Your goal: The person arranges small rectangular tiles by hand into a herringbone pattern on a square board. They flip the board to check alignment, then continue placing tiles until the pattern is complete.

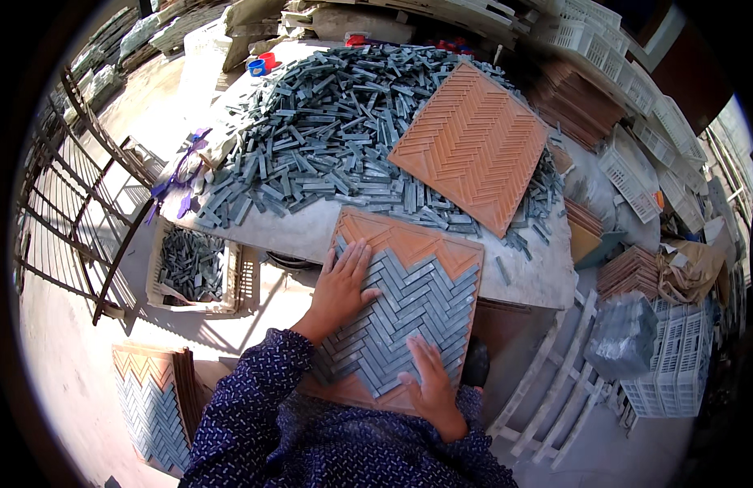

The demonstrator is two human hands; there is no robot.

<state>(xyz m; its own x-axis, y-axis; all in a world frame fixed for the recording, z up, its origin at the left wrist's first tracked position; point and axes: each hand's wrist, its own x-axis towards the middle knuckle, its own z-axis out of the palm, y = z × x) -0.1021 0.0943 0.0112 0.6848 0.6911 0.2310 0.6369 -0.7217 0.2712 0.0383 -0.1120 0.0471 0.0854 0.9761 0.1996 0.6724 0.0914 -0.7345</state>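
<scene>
Orange ribbed mould tray (441, 248) at 6 o'clock on table edge, half filled with grey stone strips (409, 305) in herringbone. Your left hand (341, 286) flat, fingers spread, pressing strips; right hand (432, 384) flat, open, gripping nothing. Loose strip heap (328, 130) at 12 o'clock.

Under my palms, the orange tray (409, 244) lies tilted, mostly filled with grey strips (401, 313) in herringbone.

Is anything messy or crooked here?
Yes. The grey tile strips lie in a jumbled heap across the table, pointing every way. A spare orange tray rests tilted on top of them. The tray under the left hand and right hand looks neat, only partly filled.
</scene>
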